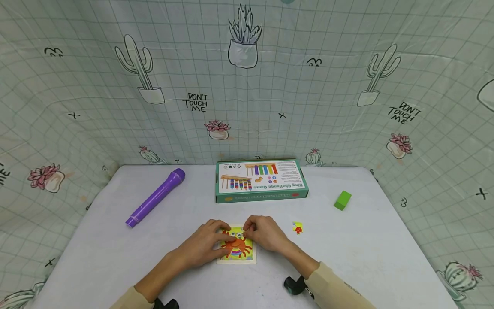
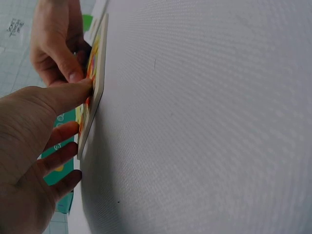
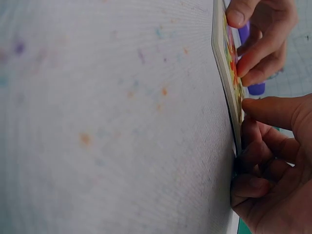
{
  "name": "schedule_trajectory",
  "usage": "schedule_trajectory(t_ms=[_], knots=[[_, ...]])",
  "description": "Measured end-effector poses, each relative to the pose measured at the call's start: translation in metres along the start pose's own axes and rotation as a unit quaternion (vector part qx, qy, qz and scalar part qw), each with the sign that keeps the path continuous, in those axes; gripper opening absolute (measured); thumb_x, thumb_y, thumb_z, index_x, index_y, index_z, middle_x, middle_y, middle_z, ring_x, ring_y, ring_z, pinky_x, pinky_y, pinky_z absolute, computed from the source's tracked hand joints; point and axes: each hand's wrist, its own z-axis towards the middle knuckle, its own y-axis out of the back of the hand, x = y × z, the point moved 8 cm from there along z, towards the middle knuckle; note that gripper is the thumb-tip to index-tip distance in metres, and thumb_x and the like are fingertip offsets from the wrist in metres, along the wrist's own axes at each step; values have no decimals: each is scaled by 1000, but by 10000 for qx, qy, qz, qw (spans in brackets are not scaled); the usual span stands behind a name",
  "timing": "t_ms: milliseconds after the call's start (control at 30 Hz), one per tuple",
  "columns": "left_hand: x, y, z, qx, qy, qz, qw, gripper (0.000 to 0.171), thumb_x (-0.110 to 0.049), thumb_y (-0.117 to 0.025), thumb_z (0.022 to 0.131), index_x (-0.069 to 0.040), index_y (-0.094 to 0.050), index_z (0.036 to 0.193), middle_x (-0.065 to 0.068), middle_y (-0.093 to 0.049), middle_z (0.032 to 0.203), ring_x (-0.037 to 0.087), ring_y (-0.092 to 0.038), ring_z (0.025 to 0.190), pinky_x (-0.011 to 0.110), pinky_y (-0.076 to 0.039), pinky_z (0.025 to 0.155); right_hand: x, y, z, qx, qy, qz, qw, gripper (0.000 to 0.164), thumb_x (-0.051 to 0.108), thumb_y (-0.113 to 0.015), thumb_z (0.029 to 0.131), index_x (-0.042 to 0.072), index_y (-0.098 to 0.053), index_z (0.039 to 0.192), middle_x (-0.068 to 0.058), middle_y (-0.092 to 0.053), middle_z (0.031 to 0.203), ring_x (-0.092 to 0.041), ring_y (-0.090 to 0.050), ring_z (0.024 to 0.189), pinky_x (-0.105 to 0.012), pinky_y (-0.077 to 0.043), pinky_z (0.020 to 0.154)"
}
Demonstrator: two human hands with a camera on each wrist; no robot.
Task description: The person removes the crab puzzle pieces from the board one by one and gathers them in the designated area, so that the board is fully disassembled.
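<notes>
A square crab puzzle in a pale wooden frame lies on the table, with both hands at it. My left hand reaches over its left side, fingers spread and fingertips touching the picture. In the left wrist view, the left thumb rests against the picture's face. At the upper right corner, my right hand has curled fingers and pinches the puzzle there between thumb and forefinger, covering that corner. The right thumb touches the face near the edge. A loose yellow and red puzzle piece lies right of this hand.
Behind the puzzle lies a green Ring Challenge Game box. A purple stick with a rounded head lies at left. A green block sits at right. A patterned cloth hangs behind the white table.
</notes>
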Motion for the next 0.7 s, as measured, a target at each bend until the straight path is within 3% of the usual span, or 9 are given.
schedule_trajectory(t_ms=[700], knots=[[2,-1,0,26,-3,46,10000,33,-41,-70,94,-32,-72,125,2,-59,132,24,-49,125,51,-44,103,8,-1,6,180,287,-402,9986,10,17,-76,90,17,-66,86,8,-57,70,-7,-51,66,-22,-43,60]])
